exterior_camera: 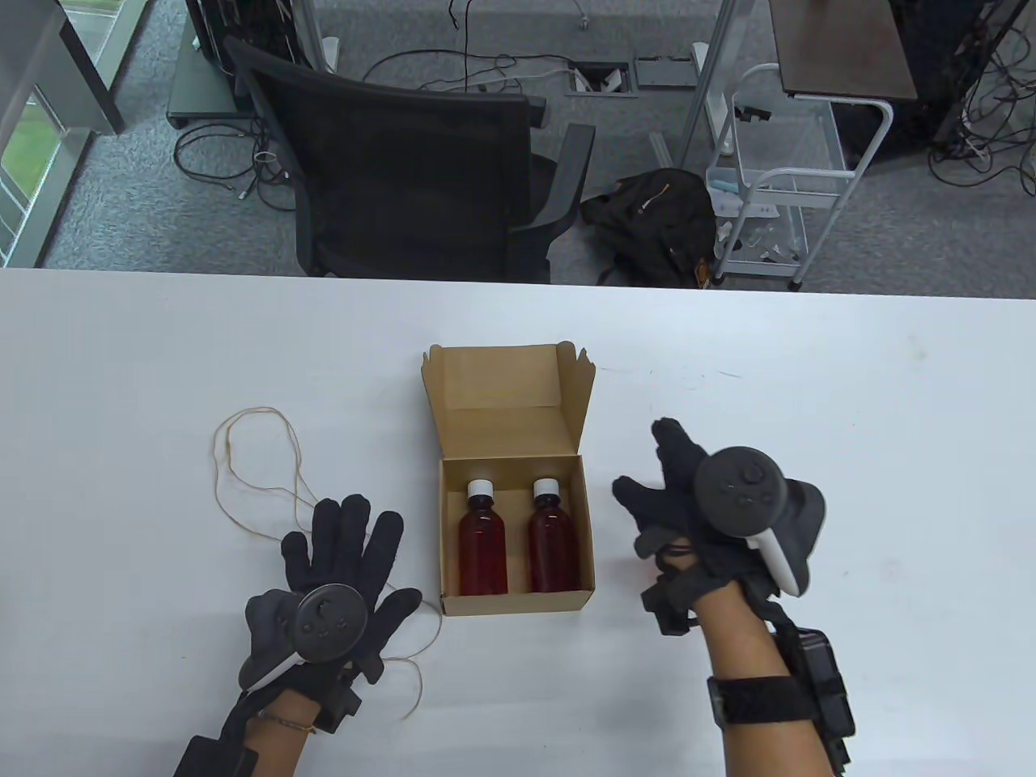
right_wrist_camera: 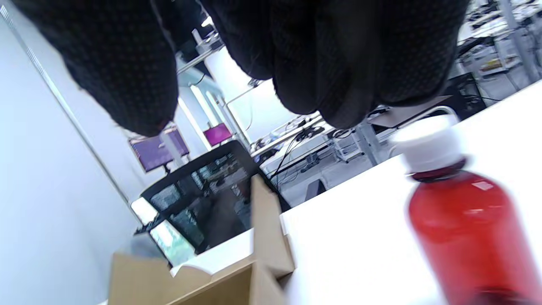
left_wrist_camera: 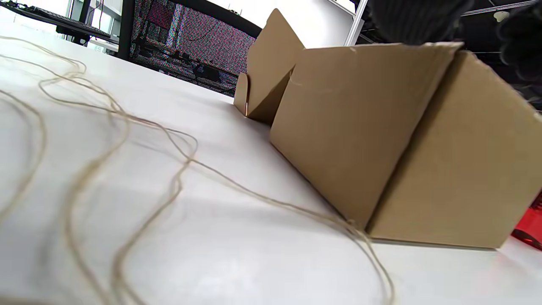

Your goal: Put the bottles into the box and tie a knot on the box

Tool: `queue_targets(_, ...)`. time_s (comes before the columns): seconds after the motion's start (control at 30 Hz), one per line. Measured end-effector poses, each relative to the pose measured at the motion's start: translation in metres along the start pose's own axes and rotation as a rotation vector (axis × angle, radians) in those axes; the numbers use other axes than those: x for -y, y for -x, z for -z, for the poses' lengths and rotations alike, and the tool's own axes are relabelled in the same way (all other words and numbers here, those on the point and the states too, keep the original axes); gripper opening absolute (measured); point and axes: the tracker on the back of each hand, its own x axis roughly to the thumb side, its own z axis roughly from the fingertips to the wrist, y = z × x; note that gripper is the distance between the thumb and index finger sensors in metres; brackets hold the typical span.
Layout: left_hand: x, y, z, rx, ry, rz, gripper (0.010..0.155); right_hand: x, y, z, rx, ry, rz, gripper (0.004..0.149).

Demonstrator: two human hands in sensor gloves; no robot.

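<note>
White table (exterior_camera: pixel 850 388): box (exterior_camera: pixel 518 600), twine (exterior_camera: pixel 251 486)

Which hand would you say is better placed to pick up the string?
Left: the left hand lies flat over the string, while the right hand is on the far side of the box.

Setting: office or lab workspace — white table (exterior_camera: pixel 850 380), black mesh office chair (exterior_camera: pixel 413 162), grey carpet, loose cables (exterior_camera: pixel 453 65) and a floor socket box (exterior_camera: pixel 599 78), white wheeled cart (exterior_camera: pixel 777 186), backpack (exterior_camera: pixel 655 222) on the floor — monitors (right_wrist_camera: pixel 161 150) visible behind.
</note>
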Motion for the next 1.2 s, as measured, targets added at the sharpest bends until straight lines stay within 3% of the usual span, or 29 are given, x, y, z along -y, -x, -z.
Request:
queue_targets(0.2,0.000,-0.001,-0.001,0.003,-0.006,0.002,0.092,0.000,0.080,-0.025,-0.032,0.013,0.341,0.077)
queue_targets(0.3,0.000,0.000,-0.002,-0.002,-0.006,-0.006,0.092,-0.012,0.100,-0.034,0.000,-0.015,0.278,0.080)
queue_targets(0.4,0.000,0.000,-0.002,-0.005,-0.005,-0.007,0.092,-0.028,0.112,-0.037,-0.025,-0.046,0.365,0.079)
queue_targets(0.5,0.000,0.001,-0.003,-0.009,-0.001,-0.010,0.092,-0.042,0.120,-0.037,-0.024,-0.093,0.353,0.080)
queue_targets(0.57,0.001,0.001,-0.003,-0.009,0.000,-0.009,0.092,-0.048,0.123,-0.037,-0.037,-0.049,0.372,0.078)
queue_targets(0.87,0.001,0.001,-0.002,-0.015,0.017,-0.015,0.092,-0.058,0.132,-0.041,-0.083,-0.051,0.446,0.077)
queue_targets(1.2,0.001,0.001,-0.002,-0.011,0.012,-0.014,0.092,-0.077,0.142,-0.048,-0.114,-0.161,0.397,0.085)
